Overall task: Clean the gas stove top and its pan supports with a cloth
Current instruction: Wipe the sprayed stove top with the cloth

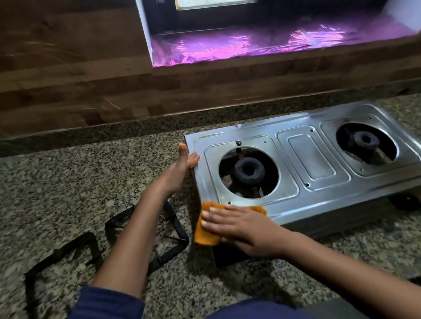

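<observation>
Two black square metal pan supports (60, 250) are laid on the speckled granite counter (80, 182), left of the stove. A folded orange cloth (207, 232) is pressed under the flat fingers of the right hand (240, 227) on the near left corner of the stainless steel two-burner stove top (312, 156). The left hand (180, 169), fingers straight, is braced against its left edge. Wiping the top is judged under way, and strokes toward the far burner are called for next. Beyond are a wood-panelled wall (72, 82) and a purple-foil-lined window sill (270, 41).

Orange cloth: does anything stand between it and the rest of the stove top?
Nothing visible does. Both pan supports lie on the counter to the left, so the stove top is bare apart from its two burner openings. The right hand presses the cloth on its near left corner.
</observation>
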Demonstrator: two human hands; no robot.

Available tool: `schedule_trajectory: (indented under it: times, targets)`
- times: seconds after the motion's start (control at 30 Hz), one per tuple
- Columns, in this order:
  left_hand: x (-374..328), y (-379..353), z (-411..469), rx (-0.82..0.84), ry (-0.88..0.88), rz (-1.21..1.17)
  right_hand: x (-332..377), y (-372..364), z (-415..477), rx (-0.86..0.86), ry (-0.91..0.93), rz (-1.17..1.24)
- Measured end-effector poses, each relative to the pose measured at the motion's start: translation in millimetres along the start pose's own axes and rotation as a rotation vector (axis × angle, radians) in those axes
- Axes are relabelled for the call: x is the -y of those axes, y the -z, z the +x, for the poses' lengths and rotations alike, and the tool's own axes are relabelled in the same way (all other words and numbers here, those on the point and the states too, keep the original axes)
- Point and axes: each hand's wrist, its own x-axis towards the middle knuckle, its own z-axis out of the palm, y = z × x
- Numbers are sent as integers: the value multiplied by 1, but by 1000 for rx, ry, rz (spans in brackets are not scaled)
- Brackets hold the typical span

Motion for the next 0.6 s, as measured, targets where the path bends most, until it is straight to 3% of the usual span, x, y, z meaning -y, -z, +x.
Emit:
schedule_trajectory:
  times: [0.13, 0.33, 0.5, 0.6]
  targets:
    - [11, -1, 4, 12, -27, 42, 10, -2, -11, 8, -5, 20]
    - [19, -10, 2, 8, -120, 157, 43, -37, 25, -17, -59, -179]
    - [41, -36, -18, -139, -232, 463, 27, -28, -38, -393, -385, -5]
    - [64, -56, -44, -247, -243, 384, -12, -10, -91, -472, -639, -53]
